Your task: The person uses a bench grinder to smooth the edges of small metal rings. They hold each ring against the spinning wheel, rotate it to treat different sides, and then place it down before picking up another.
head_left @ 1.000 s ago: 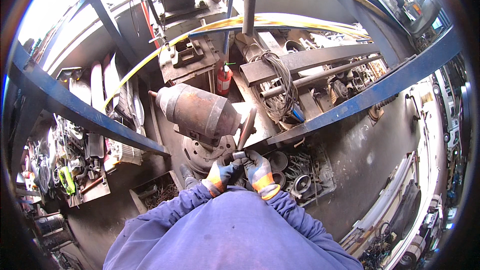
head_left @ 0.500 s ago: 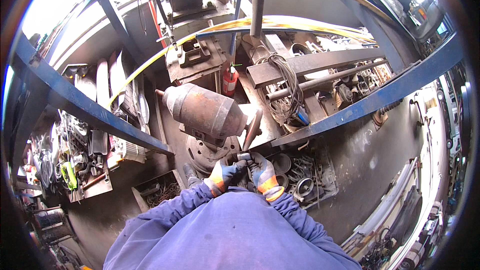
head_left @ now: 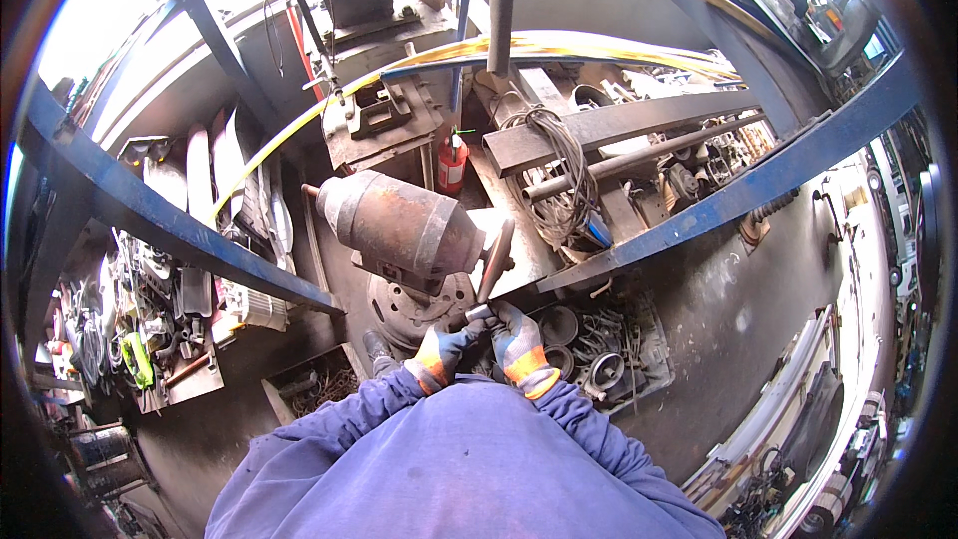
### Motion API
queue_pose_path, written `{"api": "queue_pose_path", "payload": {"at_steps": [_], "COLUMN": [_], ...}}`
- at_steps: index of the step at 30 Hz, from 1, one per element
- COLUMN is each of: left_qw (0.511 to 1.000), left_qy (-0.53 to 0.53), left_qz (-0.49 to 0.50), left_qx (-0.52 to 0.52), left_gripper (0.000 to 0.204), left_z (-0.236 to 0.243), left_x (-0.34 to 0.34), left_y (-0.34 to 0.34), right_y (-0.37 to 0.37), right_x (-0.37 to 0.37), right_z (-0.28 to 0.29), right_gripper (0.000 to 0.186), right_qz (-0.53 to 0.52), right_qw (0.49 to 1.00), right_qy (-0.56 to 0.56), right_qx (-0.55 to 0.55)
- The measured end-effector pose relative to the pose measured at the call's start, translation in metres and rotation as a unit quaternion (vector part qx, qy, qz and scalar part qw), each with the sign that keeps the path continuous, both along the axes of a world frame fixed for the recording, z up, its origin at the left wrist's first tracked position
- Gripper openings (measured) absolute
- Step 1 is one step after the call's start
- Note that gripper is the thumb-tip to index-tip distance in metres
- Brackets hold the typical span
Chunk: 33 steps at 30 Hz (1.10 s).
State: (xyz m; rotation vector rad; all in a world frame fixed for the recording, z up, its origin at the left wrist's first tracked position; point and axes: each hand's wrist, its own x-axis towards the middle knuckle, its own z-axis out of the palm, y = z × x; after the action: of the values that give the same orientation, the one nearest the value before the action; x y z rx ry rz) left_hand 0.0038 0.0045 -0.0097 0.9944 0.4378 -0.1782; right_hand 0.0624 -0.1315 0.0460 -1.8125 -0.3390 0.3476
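My left hand (head_left: 447,347) and my right hand (head_left: 512,339), in grey, orange and yellow gloves, are closed on a small shiny metal piece (head_left: 477,312). It is at the lower edge of the grinding wheel (head_left: 497,255) of a rusty motor (head_left: 392,223); whether it touches the wheel, I cannot tell. The motor is mounted on a stand with a perforated steel wheel base (head_left: 384,309).
Blue steel beams (head_left: 674,222) frame both sides. Cable coils (head_left: 549,165), a red extinguisher (head_left: 451,168) and yellow hoses (head_left: 599,45) lie beyond. Piled parts (head_left: 195,284) fill the left; bins of hardware (head_left: 624,339) and long strips (head_left: 768,419) are on the right.
My hands keep their grip at the wheel, with the small piece slightly more tilted. The view dipped, then shifted back slightly, from head movement.
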Motion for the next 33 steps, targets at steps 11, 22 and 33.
{"api": "queue_pose_path", "payload": {"at_steps": [11, 22, 33], "left_qw": [0.999, 0.997, 0.999], "left_qy": [-0.027, -0.029, 0.021], "left_qz": [-0.009, -0.042, 0.022], "left_qx": [0.044, 0.05, 0.011], "left_gripper": [0.031, 0.031, 0.025], "left_z": [0.027, 0.035, 0.029], "left_x": [-0.002, -0.003, 0.003], "left_y": [0.007, 0.013, -0.001], "right_y": [-0.008, -0.001, 0.0], "right_x": [-0.003, -0.005, -0.003], "right_z": [-0.017, -0.028, -0.028], "right_gripper": [0.019, 0.017, 0.016], "right_qz": [0.049, 0.017, -0.035], "right_qw": [0.993, 0.999, 0.999], "right_qy": [0.07, 0.03, 0.027], "right_qx": [0.08, 0.028, 0.0]}}
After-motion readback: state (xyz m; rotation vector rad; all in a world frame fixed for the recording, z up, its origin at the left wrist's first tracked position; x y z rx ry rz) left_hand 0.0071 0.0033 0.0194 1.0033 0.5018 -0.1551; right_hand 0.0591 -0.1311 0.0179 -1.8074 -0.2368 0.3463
